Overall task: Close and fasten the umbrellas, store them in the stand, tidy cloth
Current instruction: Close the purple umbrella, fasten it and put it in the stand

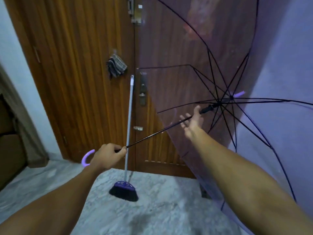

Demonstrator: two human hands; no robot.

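Observation:
A see-through purple umbrella [264, 68] is spread open on the right, its black ribs fanning out from the hub. My left hand [108, 156] is closed on the lower end of its black shaft, with the curved lilac handle [86, 158] sticking out to the left. My right hand [193, 122] is stretched forward with fingers apart, palm against the shaft just below the black runner [207, 109]. A checked cloth [116, 66] hangs on the wooden door. No umbrella stand is in view.
A broom [127, 133] with a grey pole and dark bristles leans against the wooden double door [76, 65]. A door handle plate [143, 92] sits mid-door. Brown furniture [10, 141] stands at the left edge. The floor [152, 209] is grey marble.

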